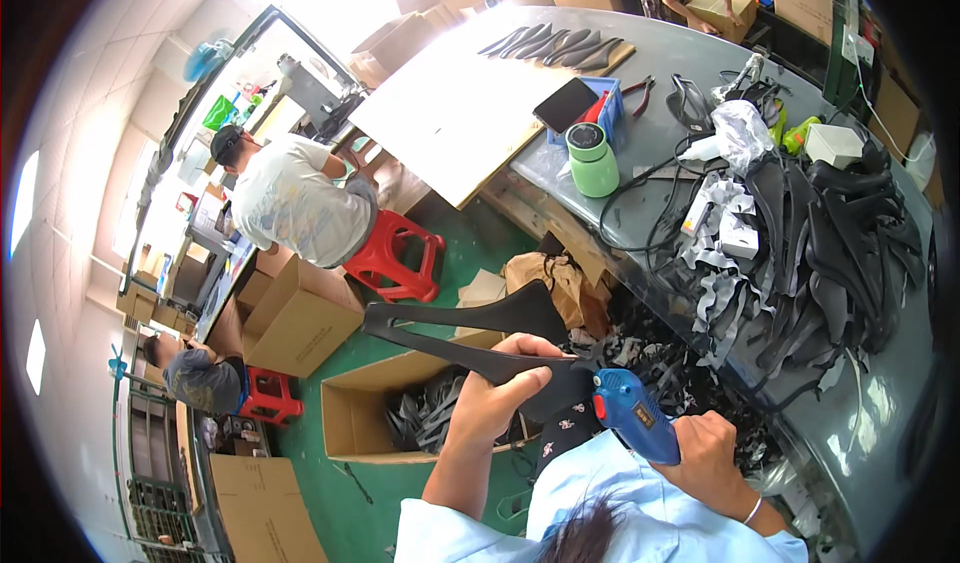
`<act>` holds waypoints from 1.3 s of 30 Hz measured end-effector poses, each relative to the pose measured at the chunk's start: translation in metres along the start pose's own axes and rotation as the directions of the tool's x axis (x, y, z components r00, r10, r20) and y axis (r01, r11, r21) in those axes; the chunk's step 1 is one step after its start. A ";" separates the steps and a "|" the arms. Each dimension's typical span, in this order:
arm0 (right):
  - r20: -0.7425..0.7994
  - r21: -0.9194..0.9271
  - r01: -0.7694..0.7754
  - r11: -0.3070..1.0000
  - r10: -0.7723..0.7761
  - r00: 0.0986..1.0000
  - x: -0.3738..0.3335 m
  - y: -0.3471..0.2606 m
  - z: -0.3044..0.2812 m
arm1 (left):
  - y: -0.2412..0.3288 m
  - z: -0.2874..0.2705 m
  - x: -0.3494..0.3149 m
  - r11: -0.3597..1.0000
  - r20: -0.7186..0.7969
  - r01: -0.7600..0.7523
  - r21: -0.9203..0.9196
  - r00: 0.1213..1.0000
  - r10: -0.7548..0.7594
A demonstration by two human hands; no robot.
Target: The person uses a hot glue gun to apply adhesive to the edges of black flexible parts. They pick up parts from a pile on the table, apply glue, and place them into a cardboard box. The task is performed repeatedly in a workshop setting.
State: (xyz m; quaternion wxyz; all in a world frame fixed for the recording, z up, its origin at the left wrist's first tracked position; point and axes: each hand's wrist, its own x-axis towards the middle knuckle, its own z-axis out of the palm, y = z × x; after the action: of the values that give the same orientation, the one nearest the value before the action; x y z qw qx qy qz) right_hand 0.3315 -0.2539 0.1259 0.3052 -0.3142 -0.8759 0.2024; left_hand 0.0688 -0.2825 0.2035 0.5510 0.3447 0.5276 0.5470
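Note:
In my left hand (492,403) is a black bicycle saddle (525,313), long and thin with an open slot down its middle. My thumb lies on the near side and the fingers wrap around its edge. My right hand (708,455) grips a blue handheld power tool (642,421) with a red part near its head. The tool's head points at the saddle's near end, beside my left hand; whether they touch, I cannot tell. Below the saddle, an open cardboard box (345,418) on the green floor holds several black saddle-like pieces.
A grey table (640,223) to the right bears a heap of black saddle pieces (830,243), pale scraps, a green bottle (592,163) and a blue basket (612,113). Dark trimmings (660,353) litter the floor. Two people sit on red stools (400,253) at the left; another person bends over a box (722,11).

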 end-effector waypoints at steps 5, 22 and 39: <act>-0.016 0.037 -0.036 0.999 0.036 0.999 0.000 0.000 0.008 | -0.038 -0.019 0.002 0.977 -0.158 -0.044 0.207 0.984 0.078; 0.102 0.046 -0.285 0.957 0.279 0.955 -0.014 0.015 0.022 | -0.386 -0.249 -0.065 0.739 -0.716 -0.002 -0.674 0.246 -0.653; -0.290 0.142 -0.229 0.963 0.262 0.921 -0.026 0.029 0.003 | -0.125 0.161 0.186 0.968 0.242 -0.141 0.207 0.966 0.089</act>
State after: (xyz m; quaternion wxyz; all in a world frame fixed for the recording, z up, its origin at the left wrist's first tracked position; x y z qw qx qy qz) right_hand 0.3580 -0.2513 0.0974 0.4253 -0.4325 -0.7599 0.2338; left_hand 0.2237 -0.0915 0.0790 0.5337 0.4956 0.4967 0.4721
